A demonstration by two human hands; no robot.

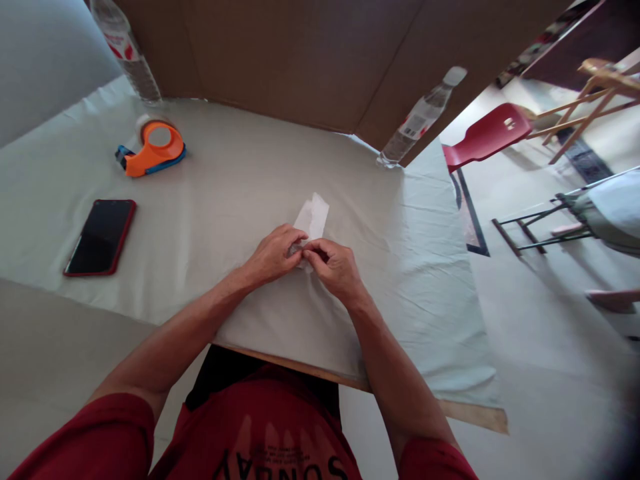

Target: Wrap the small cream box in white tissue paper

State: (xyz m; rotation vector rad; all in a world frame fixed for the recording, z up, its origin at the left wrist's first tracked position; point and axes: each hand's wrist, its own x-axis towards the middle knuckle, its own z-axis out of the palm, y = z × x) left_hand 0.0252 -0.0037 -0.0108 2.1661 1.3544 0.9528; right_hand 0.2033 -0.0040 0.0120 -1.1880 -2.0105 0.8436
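Observation:
A small white piece of paper or tissue (317, 215) lies near the middle of the cloth-covered table, its far end creased and slightly raised. My left hand (278, 252) pinches its near end from the left, thumb and fingers close together. From the right, my right hand (334, 265) pinches the same end, with its fingertips nearly touching those of the left. A crumpled, partly see-through bit shows between the fingers, too small to make out. The fingers hide most of the near end.
An orange tape dispenser (167, 150) and a dark phone with a red edge (103, 237) lie at the left. Water bottles stand at the back left (131, 63) and back right (417, 123), before a brown cardboard panel (280, 60). A red chair (493, 133) is beyond the table.

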